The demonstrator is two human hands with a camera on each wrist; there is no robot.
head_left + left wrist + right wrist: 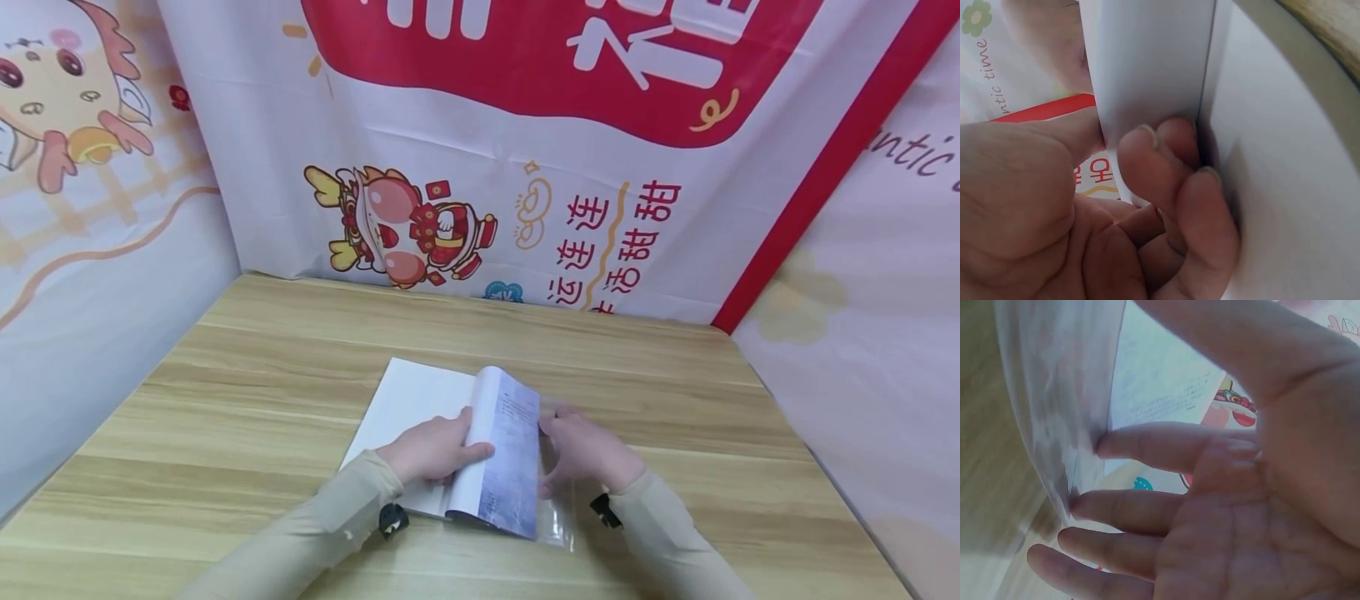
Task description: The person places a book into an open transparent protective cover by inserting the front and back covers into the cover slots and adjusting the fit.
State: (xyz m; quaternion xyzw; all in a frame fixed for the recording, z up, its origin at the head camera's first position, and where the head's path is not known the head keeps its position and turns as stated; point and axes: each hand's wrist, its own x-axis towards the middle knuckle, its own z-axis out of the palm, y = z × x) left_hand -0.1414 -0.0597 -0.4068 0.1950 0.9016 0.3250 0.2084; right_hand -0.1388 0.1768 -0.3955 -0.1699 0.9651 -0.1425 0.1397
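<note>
A book (423, 400) lies on the table, its white side flat at the left. Its printed bluish-purple cover or leaf (513, 458) bends over toward the right. My left hand (435, 448) grips the bent part near the fold; in the left wrist view its fingers (1207, 206) curl against the white paper, with the thumb on the other side. A clear plastic film (1054, 406) sticks out past the right edge. My right hand (588, 450) is spread at that edge, and its extended fingers (1154, 447) touch the film. The right thumb's tip is outside the right wrist view.
The wood-grain table (247, 417) extends around the book. Printed cloth hangings (450, 125) stand along its back and both sides. A small black device (392, 518) sits at the left wrist, and another (606, 510) at the right.
</note>
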